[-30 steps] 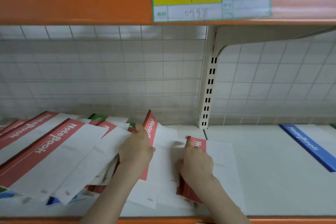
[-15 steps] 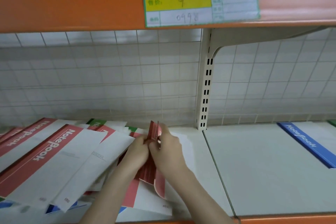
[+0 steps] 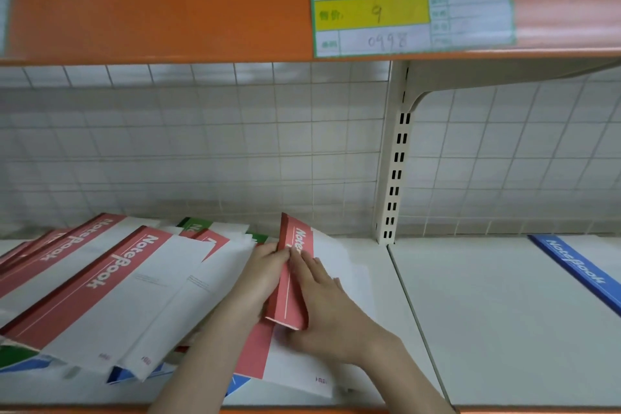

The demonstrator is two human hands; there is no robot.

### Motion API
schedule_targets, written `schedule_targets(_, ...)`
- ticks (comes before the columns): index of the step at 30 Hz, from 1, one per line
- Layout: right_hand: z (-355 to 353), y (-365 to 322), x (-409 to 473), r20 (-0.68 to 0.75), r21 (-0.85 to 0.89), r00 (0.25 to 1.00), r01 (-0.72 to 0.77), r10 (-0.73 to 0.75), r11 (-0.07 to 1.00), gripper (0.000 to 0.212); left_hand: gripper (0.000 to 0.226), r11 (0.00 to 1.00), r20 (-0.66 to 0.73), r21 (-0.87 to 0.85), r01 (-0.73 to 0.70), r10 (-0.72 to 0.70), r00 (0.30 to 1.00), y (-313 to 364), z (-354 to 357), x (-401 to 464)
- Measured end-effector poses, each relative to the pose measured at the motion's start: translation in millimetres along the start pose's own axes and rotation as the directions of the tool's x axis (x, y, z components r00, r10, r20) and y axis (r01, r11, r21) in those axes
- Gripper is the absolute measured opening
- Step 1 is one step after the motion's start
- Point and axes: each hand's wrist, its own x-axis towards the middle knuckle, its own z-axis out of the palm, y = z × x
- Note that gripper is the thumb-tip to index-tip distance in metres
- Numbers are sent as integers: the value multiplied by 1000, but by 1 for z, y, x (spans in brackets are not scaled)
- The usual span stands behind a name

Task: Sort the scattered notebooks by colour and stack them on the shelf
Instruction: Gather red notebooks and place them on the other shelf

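A small bundle of red-and-white notebooks [image 3: 291, 276] stands tilted on its edge on the white shelf [image 3: 470, 312]. My left hand [image 3: 260, 274] grips its left side, thumb on the red cover. From the right, my right hand [image 3: 322, 306] presses flat fingers against its face. Under it lies another red notebook [image 3: 258, 351]. To the left spreads a loose heap of red notebooks [image 3: 111, 282], with green [image 3: 193, 223] and blue [image 3: 117, 375] ones partly buried beneath. A blue notebook [image 3: 578, 267] lies alone at the far right.
The orange upper shelf edge [image 3: 161, 13] with a price label [image 3: 410, 7] hangs overhead. A slotted cream upright [image 3: 395, 178] and bracket divide the white wire-grid back wall. An orange lip [image 3: 302, 410] runs along the shelf's front.
Both hands brought the two red notebooks together into one bundle, and it now stands more upright and further right. The camera dipped slightly.
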Motion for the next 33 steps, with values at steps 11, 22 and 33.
schedule_targets(11, 5, -5, 1, -433, 438, 886, 45, 167, 898, 53, 28, 339, 292, 880, -332, 165, 942, -24, 1, -18)
schedule_targets(22, 2, -2, -9, -513, 420, 849, 119, 128, 900, 61, 63, 217, -67, 976, 19, 214, 974, -23, 41, -19)
schedule_targets(33, 9, 4, -19, -330, 299, 933, -41, 143, 953, 56, 15, 901, -62, 418, -115, 155, 986, -14, 7, 13)
